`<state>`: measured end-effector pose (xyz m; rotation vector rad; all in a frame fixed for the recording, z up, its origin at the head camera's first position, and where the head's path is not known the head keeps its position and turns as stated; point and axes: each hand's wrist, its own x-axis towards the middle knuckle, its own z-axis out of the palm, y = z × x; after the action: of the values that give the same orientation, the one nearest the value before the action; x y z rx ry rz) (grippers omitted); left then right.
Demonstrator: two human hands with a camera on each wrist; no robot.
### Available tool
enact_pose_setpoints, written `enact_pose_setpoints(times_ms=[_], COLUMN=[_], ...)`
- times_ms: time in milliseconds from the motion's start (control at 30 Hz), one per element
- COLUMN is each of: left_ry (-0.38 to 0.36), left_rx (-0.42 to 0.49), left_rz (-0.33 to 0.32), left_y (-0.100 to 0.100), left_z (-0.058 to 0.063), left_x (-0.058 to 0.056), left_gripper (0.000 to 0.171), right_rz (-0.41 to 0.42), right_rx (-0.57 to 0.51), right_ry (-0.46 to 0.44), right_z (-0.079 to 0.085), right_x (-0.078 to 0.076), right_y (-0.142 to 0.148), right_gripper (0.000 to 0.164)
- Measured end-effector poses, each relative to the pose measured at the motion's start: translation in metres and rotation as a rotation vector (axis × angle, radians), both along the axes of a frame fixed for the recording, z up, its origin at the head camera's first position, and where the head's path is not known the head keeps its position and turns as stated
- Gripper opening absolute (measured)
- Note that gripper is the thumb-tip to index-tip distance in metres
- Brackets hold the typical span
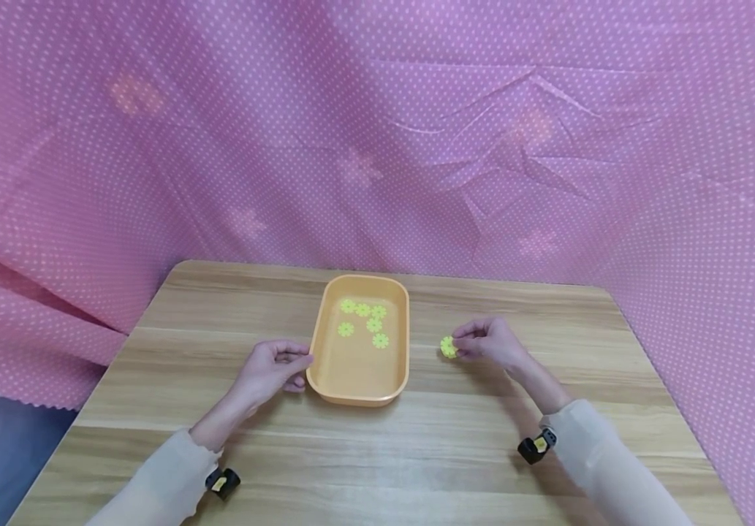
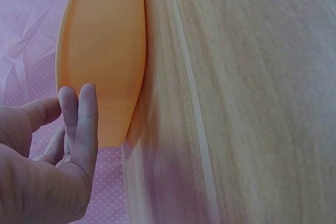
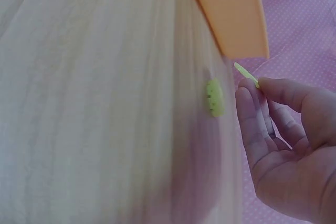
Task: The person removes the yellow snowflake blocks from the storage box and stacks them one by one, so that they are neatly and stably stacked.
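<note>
An orange tray [image 1: 359, 376] with rounded corners stands on the table, and several yellow-green flower-shaped discs [image 1: 380, 341] lie on its floor. At the tray's left side my left hand [image 1: 268, 376] grips the rim, thumb at the edge and fingers against the outer wall [image 2: 107, 40]. To the right of the tray, my right hand [image 1: 492, 343] pinches one flower-shaped disc [image 3: 245, 74] between thumb and fingertips, lifted off the tabletop. Below that disc, a small, thicker yellow-green piece [image 3: 214, 98], perhaps a stack of discs, rests on the wood.
The wooden table [image 1: 482, 467] reaches back to a pink dotted curtain [image 1: 377, 146], which hangs behind it and along both sides. Each wrist carries a small black camera, one on the left [image 1: 222, 482] and another on the right [image 1: 536, 446].
</note>
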<state>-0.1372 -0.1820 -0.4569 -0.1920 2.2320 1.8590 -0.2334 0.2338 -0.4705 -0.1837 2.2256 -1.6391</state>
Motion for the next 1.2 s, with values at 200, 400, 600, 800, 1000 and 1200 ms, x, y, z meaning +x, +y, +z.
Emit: enact_pose_setpoints(times_ms=[200, 400, 600, 800, 1000, 1200], left_ry=[-0.006, -0.004, -0.004, 0.001, 0.000, 0.006], left_rx=[0.003, 0.015, 0.015, 0.018, 0.018, 0.015], left_rz=[0.002, -0.009, -0.009, -0.016, -0.010, -0.011], left_y=[0.001, 0.000, -0.002, -0.003, -0.003, -0.002], left_z=[0.002, 0.002, 0.000, -0.003, -0.004, -0.004], left_x=[0.001, -0.001, -0.006, -0.009, -0.009, -0.007], left_gripper=[0.032, 0.034, 0.031, 0.031, 0.033, 0.035], right_rz=[-0.017, -0.018, -0.027, -0.030, -0.022, -0.031], right_rx=[-0.023, -0.019, -0.017, -0.012, -0.008, 0.014], right_ry=[-0.038, -0.046, -0.059, -0.066, -0.055, -0.069], right_z=[-0.006, -0.010, -0.012, -0.016, -0.019, -0.021], right_x=[-0.003, -0.007, -0.010, -0.013, -0.014, -0.014], right_y=[0.001, 0.002, 0.002, 0.003, 0.005, 0.005], right_gripper=[0.031, 0.032, 0.032, 0.032, 0.032, 0.031])
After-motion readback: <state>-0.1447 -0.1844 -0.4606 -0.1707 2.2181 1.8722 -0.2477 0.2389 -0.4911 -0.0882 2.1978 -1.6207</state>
